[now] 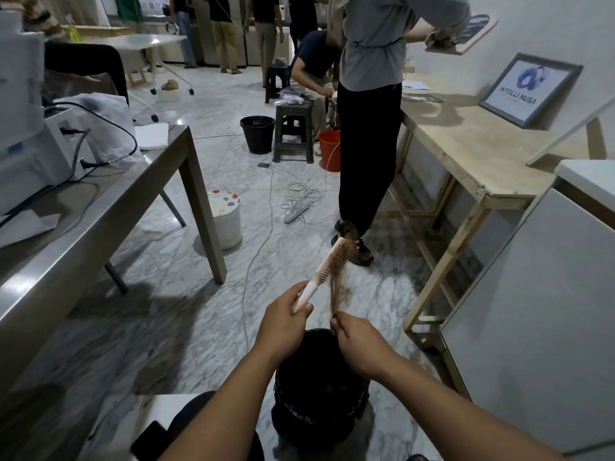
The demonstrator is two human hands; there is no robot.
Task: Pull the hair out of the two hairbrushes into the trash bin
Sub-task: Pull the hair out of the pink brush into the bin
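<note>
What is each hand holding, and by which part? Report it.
The left hand holds the pink hairbrush by its handle. The right hand pinches the lower end of the hair strung from the bristles, above the trash bin.

— Where's the trash bin (319, 387)?
— On the floor, under both hands — left hand (283, 322) on the hairbrush (327, 269) handle, right hand (357, 341) beside it pinching the hair (336, 294).
— And the tables?
— Metal table (109, 201) left, wooden bench (472, 154) right.

Both forearms are bare to the frame's lower edge, with no sleeves, watch or rings visible. The left hand (283, 322) and right hand (359, 344) are gloveless. Dark clothing (196, 410) covers the lap.
</note>
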